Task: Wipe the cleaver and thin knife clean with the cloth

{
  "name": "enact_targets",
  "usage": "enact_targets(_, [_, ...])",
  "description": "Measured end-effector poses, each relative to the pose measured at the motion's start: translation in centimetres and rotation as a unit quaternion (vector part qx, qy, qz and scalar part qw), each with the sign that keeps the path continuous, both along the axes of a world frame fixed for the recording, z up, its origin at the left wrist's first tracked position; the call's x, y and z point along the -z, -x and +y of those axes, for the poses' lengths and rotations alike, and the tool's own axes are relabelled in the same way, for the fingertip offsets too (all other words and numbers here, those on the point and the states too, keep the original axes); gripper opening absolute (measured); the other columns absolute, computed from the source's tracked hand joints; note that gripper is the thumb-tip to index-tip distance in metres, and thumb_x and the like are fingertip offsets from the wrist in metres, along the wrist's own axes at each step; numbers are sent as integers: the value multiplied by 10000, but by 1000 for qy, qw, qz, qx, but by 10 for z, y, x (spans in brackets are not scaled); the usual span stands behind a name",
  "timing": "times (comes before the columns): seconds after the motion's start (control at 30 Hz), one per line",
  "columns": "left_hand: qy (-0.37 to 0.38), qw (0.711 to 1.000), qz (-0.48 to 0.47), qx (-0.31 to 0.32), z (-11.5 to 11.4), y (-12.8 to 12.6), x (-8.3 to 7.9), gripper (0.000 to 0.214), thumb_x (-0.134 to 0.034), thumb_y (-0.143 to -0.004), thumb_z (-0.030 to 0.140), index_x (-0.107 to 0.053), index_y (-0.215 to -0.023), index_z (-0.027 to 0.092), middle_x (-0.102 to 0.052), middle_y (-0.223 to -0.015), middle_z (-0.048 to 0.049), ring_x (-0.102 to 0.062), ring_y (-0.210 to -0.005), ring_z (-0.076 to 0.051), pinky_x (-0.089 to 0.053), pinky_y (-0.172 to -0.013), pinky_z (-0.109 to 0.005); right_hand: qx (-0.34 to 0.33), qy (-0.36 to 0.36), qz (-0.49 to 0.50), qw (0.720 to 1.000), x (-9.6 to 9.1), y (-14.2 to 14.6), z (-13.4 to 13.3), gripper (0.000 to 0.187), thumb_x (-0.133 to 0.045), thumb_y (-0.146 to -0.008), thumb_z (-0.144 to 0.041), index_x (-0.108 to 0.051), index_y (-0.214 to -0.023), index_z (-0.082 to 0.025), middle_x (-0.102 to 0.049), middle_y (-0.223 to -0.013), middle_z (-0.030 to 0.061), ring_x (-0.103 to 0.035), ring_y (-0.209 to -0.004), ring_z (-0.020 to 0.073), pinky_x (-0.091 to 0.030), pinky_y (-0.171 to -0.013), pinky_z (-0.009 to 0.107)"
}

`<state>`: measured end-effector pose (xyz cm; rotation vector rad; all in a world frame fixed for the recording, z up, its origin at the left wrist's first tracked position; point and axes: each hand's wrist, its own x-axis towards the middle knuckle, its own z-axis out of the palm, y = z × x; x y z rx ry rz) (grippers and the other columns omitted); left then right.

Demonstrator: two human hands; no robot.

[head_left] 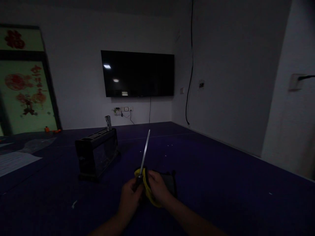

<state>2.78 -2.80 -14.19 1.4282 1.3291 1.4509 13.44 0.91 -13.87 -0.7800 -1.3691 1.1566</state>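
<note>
My left hand [130, 196] is closed around the dark handle of a sharpening steel [145, 153]. Its long, thin metal rod points up and away from me. Beside it, my right hand [158, 188] grips a yellow-edged cloth [147, 190] with black and grey parts, which lies against the base of the rod. Part of the cloth is hidden behind my right hand. To the left on the purple surface stands a black slotted block [104, 157], with a patterned light-and-dark handle [108, 123] sticking up from its far end.
White sheets [18, 162] and clear plastic [40, 144] lie at the left. Orange items [48, 129] sit by the door. Small white scraps [74, 204] dot the purple surface [216, 183]. A television [139, 73] hangs on the far wall; a black cable [189, 88] hangs at right.
</note>
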Motion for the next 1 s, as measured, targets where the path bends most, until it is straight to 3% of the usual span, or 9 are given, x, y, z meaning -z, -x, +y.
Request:
enact_targets(0.07, [-37,998,43,-31,-1,2,-4,227,-577,-666,377,-599,-677,152,-593,-565,-13,-547,-533,-149,-402,-497,-221,27,-50,-17,998,-2,-2,-1,361,-520,-756,-479,-591,-587,-169,-531,-578,-10,-472,-562,136,-345,-530,229])
enact_targets(0.17, [-66,995,67,-23,-5,4,-8,239,-560,-691,386,-611,-690,152,-633,-669,-33,-578,-659,-181,-433,-601,-243,31,-119,-57,991,-6,-6,-3,376,-472,-812,-446,-578,-573,-175,-534,-620,1,-484,-614,146,-355,-580,237])
enact_targets(0.4, [-71,995,65,-10,-3,6,-5,255,-523,-723,385,-613,-789,157,-660,-812,-64,-594,-775,-213,-448,-706,-283,22,-188,-143,972,-8,-9,-2,319,-445,-852,-364,-610,-646,-185,-562,-671,18,-523,-678,164,-374,-624,251])
enact_targets(0.7, [-82,985,142,-59,-1,6,-6,250,-492,-714,401,-610,-726,181,-671,-721,-53,-619,-695,-200,-469,-640,-282,171,-265,-266,911,-15,-14,-10,198,-513,-793,-204,-583,-610,-177,-579,-650,9,-526,-600,128,-355,-552,230])
enact_targets(0.9, [-106,979,154,-78,1,7,-4,280,-484,-724,442,-608,-734,191,-670,-729,-44,-629,-695,-197,-477,-628,-282,198,-342,-271,878,-15,-18,-13,167,-483,-819,-223,-572,-683,-184,-605,-718,24,-549,-617,122,-383,-554,221])
enact_targets(1.0, [-129,966,178,-133,7,15,-12,297,-495,-723,477,-607,-747,203,-669,-708,-28,-630,-660,-192,-476,-596,-274,190,-385,-278,859,-11,-20,-11,173,-456,-837,-227,-570,-716,-182,-604,-724,29,-554,-642,127,-396,-575,223])
